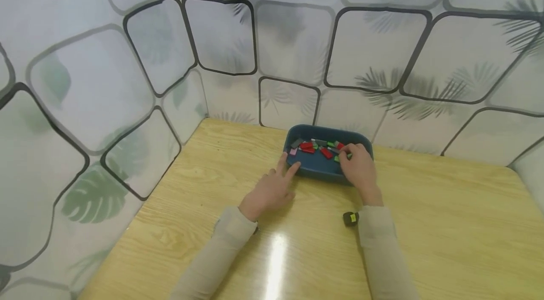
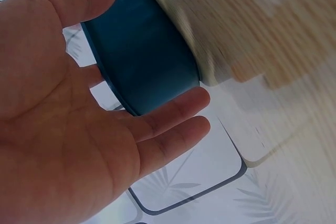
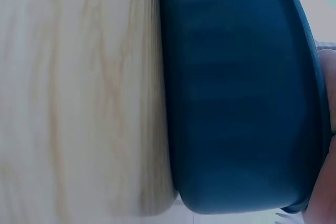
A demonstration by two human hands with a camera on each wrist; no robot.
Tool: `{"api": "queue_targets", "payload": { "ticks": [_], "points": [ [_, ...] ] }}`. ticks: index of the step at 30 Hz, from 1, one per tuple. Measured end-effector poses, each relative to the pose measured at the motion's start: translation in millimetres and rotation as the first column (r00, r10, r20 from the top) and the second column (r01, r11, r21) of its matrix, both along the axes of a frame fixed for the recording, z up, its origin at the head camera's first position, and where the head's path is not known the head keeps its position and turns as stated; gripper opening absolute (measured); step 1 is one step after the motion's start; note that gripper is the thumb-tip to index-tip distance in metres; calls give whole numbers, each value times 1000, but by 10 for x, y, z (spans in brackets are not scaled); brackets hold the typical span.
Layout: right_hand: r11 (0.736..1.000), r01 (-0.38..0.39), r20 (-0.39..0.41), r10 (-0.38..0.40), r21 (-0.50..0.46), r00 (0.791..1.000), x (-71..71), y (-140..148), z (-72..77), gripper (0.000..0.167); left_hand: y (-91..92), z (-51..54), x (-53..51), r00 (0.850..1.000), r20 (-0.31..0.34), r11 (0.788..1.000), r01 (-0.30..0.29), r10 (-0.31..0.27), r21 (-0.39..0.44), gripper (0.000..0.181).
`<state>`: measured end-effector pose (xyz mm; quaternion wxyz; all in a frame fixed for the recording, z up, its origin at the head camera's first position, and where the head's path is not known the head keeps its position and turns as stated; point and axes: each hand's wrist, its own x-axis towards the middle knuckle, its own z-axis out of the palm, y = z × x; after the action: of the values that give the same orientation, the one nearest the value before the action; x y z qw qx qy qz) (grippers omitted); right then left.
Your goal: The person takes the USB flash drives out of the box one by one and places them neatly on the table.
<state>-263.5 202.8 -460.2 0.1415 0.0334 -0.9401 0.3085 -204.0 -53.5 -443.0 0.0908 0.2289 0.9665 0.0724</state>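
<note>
Left hand point(image 1: 271, 190), spread, should steady the blue oblong plastic tray point(image 1: 320, 175) at left; right hand point(image 1: 359, 167) inside, grip not determinable.

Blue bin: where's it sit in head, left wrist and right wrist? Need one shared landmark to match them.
Head: bin just right of centre, at the table's far side.
Left wrist: bin upper left of centre, partly behind the left hand.
Right wrist: bin fills most of the right half.
Shared landmark: wood-grain table, right side in left wrist, left side in right wrist.
</note>
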Motion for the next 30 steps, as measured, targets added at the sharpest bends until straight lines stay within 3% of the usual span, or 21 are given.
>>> {"api": "queue_targets", "payload": {
  "ticks": [12, 18, 23, 30],
  "points": [
    [998, -32, -104, 26, -50, 994, 102, -6, 100, 25, 13, -30, 0, 1000, -8, 1000, 7, -7, -6, 80],
    [998, -61, -117, 56, -36, 992, 131, 14, 172, 23, 6, -43, -14, 1000, -25, 1000, 16, -16, -3, 80],
    [995, -93, -126, 89, -32, 988, 181, 15, 246, 20, 1, 7, -1, 1000, -27, 1000, 15, -15, -9, 79],
    [988, -148, -124, 142, -42, 982, 273, 9, 334, 9, 10, 16, 4, 1000, -13, 1000, 10, -10, -9, 78]
  ]
}}
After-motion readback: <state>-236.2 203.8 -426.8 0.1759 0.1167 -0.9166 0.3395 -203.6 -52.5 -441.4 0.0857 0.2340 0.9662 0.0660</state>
